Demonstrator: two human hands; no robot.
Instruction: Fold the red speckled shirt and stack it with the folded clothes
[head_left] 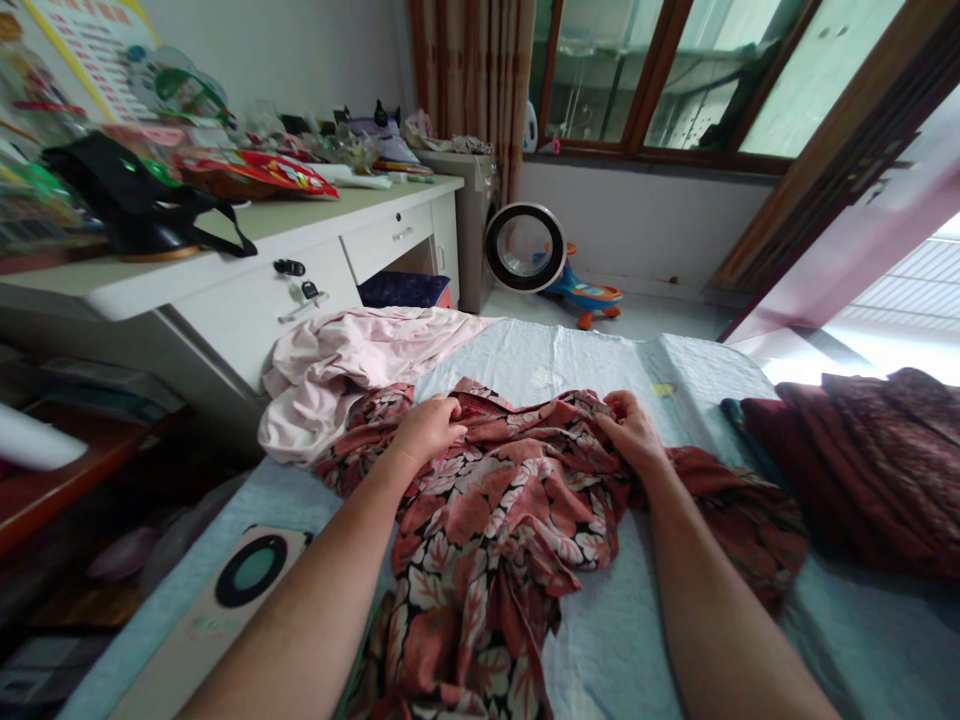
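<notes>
A crumpled red garment (495,510) with a pale leaf print and black patches lies across the blue-grey sheet (592,650) in front of me. My left hand (431,428) is closed on its upper edge, left of the middle. On the same edge, farther right, my right hand (631,428) pinches the cloth between thumb and fingers. Fabric bunches and sags between the two hands, and one part spreads out to the right under my right forearm. A pale pink cloth (352,365) lies rumpled beyond my left hand, touching the garment.
Folded dark red clothes (862,470) are stacked at the right. A white box-like object with a dark ring (251,570) lies by my left forearm. A cluttered desk (300,235) stands at the left. Beyond the sheet, a washing machine's round door (525,247) hangs open.
</notes>
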